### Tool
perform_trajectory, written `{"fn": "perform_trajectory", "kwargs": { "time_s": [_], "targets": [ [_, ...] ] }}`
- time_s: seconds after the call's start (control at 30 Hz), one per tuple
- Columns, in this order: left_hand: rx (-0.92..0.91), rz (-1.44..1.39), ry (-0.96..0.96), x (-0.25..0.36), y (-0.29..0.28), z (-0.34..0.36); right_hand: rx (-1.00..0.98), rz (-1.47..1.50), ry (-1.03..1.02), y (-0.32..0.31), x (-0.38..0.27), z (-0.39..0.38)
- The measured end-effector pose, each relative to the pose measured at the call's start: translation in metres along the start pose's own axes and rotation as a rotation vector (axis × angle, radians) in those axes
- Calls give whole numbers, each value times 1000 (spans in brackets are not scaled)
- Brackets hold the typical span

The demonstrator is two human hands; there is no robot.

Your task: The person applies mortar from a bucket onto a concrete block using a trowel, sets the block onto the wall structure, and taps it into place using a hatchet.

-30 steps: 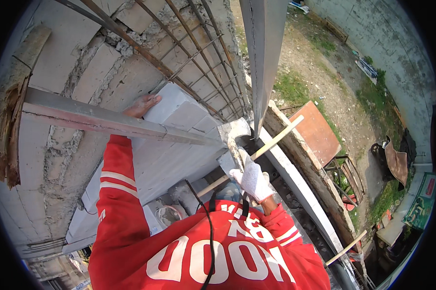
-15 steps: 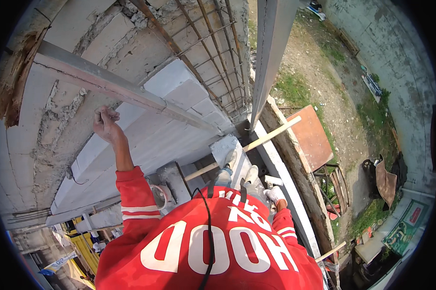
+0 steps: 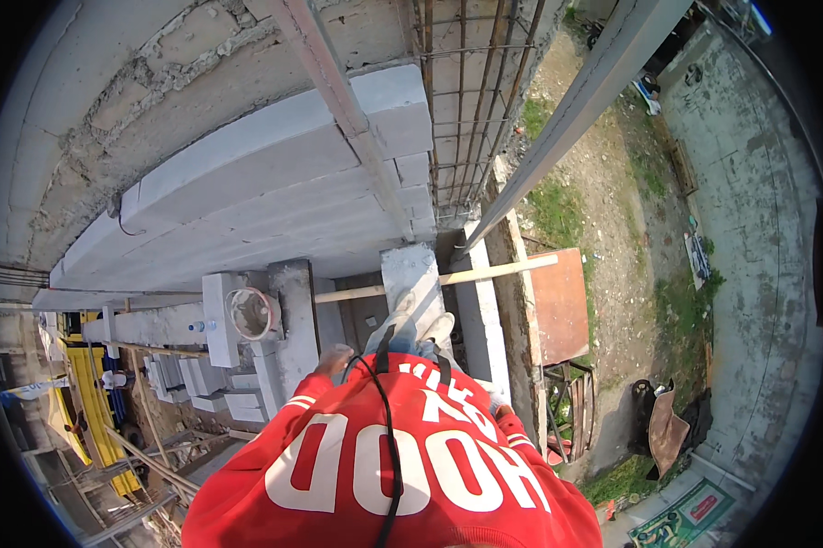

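My left hand [image 3: 335,359] is low by my left side, close to the dark edge of a grey ledge [image 3: 294,315]; its fingers are too small and partly hidden to read. Of my right hand [image 3: 496,399] only a pale gloved sliver shows beside my red sleeve, and anything in it is hidden. A mortar-smeared bucket [image 3: 278,320] stands beside the ledge, next to an upright pale block [image 3: 218,315]. My shoes [image 3: 439,327] are on a narrow grey slab [image 3: 409,265]. Ahead rises a wall of pale blocks [image 3: 274,183].
A metal post [image 3: 343,100] leans against the block wall, and another post [image 3: 576,119] slants up at the right. A wooden pole [image 3: 512,268] crosses past my feet. Rebar [image 3: 466,110] stands at the wall's end. Far below lie ground [image 3: 603,155] and stacked blocks [image 3: 201,379].
My left hand has come down from the upper wall to my side. The view has turned, showing more of the bucket and blocks. My right hand, gripping a white thing before, is now mostly hidden.
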State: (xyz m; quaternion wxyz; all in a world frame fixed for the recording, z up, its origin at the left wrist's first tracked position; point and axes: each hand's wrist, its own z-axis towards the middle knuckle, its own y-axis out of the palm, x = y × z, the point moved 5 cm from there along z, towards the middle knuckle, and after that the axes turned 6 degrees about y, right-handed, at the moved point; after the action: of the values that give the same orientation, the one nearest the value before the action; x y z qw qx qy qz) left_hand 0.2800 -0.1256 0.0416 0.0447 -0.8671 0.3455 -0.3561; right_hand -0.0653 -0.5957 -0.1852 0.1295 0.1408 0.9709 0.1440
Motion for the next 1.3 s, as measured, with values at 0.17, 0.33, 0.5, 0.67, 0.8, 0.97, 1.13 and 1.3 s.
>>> {"fn": "perform_trajectory", "kwargs": {
  "time_s": [0.17, 0.33, 0.5, 0.67, 0.8, 0.97, 1.13, 1.3],
  "targets": [
    [196, -222, -370, -59, -3, -41, 144, -280, -105, -36, -19, -11],
    [392, -397, -384, -23, -1, -60, 256, -522, -203, -51, -52, -13],
    [346, -421, 43, 43, 15, -7, 368, -688, -348, 2, -196, 80],
    [229, -430, 197, 58, 50, -22, 493, -843, -445, -3, -194, 72],
    [296, -688, 16, -46, 82, -66, 573, -1033, -505, 20, -202, 75],
    [325, -473, -100, -142, 74, -105, 365, -877, -521, 52, -191, 101],
    [384, -562, -102, -198, 75, -176, -327, -236, -288, 63, -187, 98],
    [440, -633, -98, -157, 79, -178, 384, -2298, -592, 119, -216, 51]
  ]
}}
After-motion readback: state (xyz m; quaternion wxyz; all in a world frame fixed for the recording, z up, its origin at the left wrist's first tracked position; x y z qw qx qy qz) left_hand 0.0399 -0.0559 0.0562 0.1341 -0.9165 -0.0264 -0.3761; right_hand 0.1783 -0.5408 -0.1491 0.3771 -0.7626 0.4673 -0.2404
